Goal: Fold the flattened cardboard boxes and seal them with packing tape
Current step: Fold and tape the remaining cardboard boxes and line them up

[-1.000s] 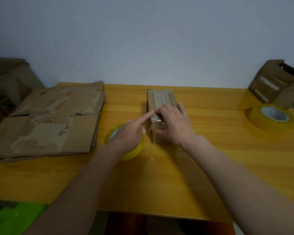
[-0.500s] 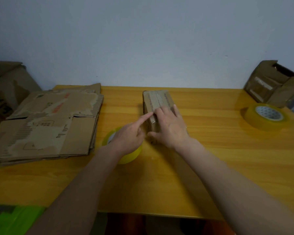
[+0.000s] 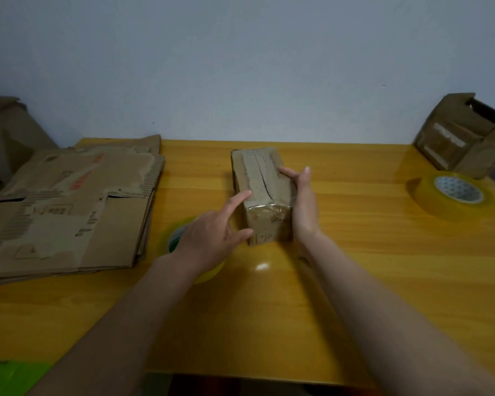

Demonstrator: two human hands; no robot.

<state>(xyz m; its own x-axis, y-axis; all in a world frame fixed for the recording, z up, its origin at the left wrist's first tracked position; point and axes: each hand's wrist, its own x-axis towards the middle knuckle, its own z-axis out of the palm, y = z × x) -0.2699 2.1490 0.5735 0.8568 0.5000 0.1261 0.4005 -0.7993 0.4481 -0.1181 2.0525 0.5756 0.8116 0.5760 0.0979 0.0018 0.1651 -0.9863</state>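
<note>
A small brown folded cardboard box (image 3: pixel 262 195) lies on the yellow wooden table (image 3: pixel 355 267), near the middle and a little toward twelve o'clock, its long axis running from six to twelve. A ragged seam runs along the top between its two flaps, and a strip of clear glossy tape wraps over the near top edge and down onto the six o'clock end face.

The right hand (image 3: pixel 305 204) lies flat against the box's three o'clock side, palm on the cardboard, fingers straight and pointing toward twelve, with the thumb reaching over the top edge. The left hand (image 3: pixel 209 238) is at the box's eight o'clock corner: its fingers are spread and loosely extended, the index fingertip touching the top near the nine o'clock edge and the thumb tip touching the lower part of the near end face. Neither hand curls round the box.

Directly under the left hand, at eight o'clock from the box, a yellow roll of packing tape (image 3: pixel 180 244) lies flat on the table, mostly hidden by the hand. A second, larger yellowish roll of clear tape (image 3: pixel 452 195) lies flat at three o'clock, well apart from the box. At nine o'clock a stack of flattened brown cardboard boxes (image 3: pixel 66 212) rests on the table. At two o'clock, beyond the table's far corner, an open brown cardboard carton (image 3: pixel 463 135) stands tilted against the pale wall (image 3: pixel 240 67).
</note>
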